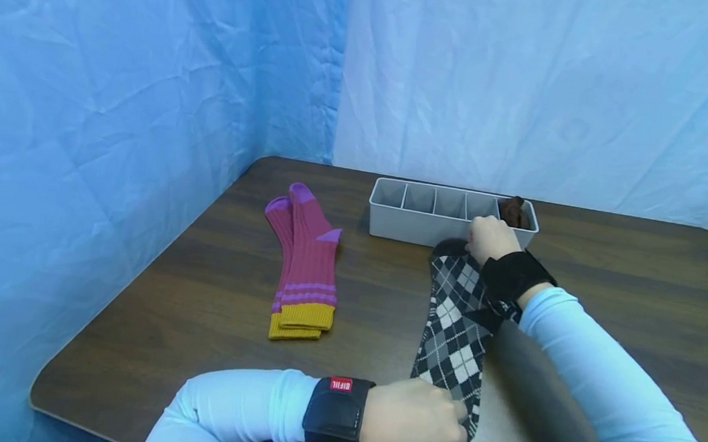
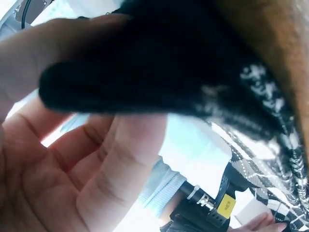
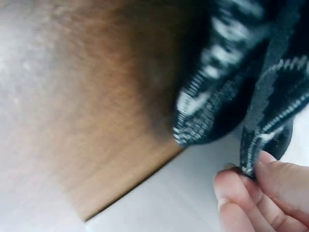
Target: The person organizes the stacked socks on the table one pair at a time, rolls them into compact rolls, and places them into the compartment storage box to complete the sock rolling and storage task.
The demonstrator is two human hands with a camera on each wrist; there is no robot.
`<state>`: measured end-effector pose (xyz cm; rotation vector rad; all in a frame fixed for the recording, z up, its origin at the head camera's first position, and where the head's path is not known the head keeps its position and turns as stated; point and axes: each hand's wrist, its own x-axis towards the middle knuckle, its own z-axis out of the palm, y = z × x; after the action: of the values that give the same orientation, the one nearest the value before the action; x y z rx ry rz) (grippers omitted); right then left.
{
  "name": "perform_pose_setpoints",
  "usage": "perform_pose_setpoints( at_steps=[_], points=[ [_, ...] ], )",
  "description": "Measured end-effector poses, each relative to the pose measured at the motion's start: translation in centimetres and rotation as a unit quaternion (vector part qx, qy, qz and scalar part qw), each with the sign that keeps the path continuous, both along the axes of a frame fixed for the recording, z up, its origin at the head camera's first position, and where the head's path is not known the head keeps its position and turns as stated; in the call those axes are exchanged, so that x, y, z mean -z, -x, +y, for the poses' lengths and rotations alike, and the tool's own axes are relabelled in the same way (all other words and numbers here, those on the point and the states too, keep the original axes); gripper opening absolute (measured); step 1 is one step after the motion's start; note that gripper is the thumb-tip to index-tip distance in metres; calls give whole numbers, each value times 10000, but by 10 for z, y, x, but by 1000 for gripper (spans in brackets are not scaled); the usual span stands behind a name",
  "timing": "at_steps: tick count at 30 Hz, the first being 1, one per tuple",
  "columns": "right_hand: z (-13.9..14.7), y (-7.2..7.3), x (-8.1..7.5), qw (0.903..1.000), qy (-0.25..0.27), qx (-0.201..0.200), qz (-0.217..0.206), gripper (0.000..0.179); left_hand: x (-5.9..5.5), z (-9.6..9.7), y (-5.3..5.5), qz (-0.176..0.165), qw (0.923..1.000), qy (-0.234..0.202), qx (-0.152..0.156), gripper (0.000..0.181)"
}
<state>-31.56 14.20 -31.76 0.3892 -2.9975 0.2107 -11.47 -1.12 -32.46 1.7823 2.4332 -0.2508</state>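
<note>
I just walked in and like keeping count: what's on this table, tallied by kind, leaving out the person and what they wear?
Purple-pink ribbed socks with mustard cuffs: 2
Black, grey and white argyle sock bundle (sock count unclear): 1
Long grey five-compartment tray: 1
Dark brown bundle, inside the tray: 1
Total: 5

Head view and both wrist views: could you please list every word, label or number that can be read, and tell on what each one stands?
"BIFIL" (small letters, so uncertain): red label on the left wrist's black band.
Too small and blurred to read: yellow label on black wrist gear.
No lettering seen: argyle socks, purple socks, grey tray.
</note>
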Motion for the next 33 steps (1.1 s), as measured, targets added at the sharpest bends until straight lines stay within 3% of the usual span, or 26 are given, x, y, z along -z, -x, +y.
perform_pose_setpoints(
  at_steps=[8, 14, 17, 19, 22, 28, 31, 33],
  points=[
    [0, -4, -1, 9994, -218, 80, -240, 8, 1, 2, 3, -101, 9997, -231, -4, 16],
    [4, -17, -26, 9991, 70, -393, -130, 24, -10, -5, 6, 113, 9936, -1095, -243, 19],
    [5, -29, -35, 9972, 228, -717, -24, 17, -6, -4, 6, 331, 9930, -1103, -251, 19],
    [6, -39, -36, 9946, 359, -970, 37, 11, -1, -2, 5, 417, 9954, -826, -258, 17],
    [6, -60, -34, 9896, 524, -1336, 30, 10, 2, -2, 3, 242, 9984, -456, -235, 15],
    [8, -111, -35, 9813, 672, -1803, -89, 3, -17, -16, 8, -420, 9975, -426, -386, 31],
    [9, -140, -33, 9743, 675, -2133, -274, 9, -25, -23, 9, -266, 9981, -458, -310, 32],
    [9, -157, -27, 9648, 680, -2472, -589, 9, -26, -26, 9, -272, 9987, -370, -240, 31]
  ],
)
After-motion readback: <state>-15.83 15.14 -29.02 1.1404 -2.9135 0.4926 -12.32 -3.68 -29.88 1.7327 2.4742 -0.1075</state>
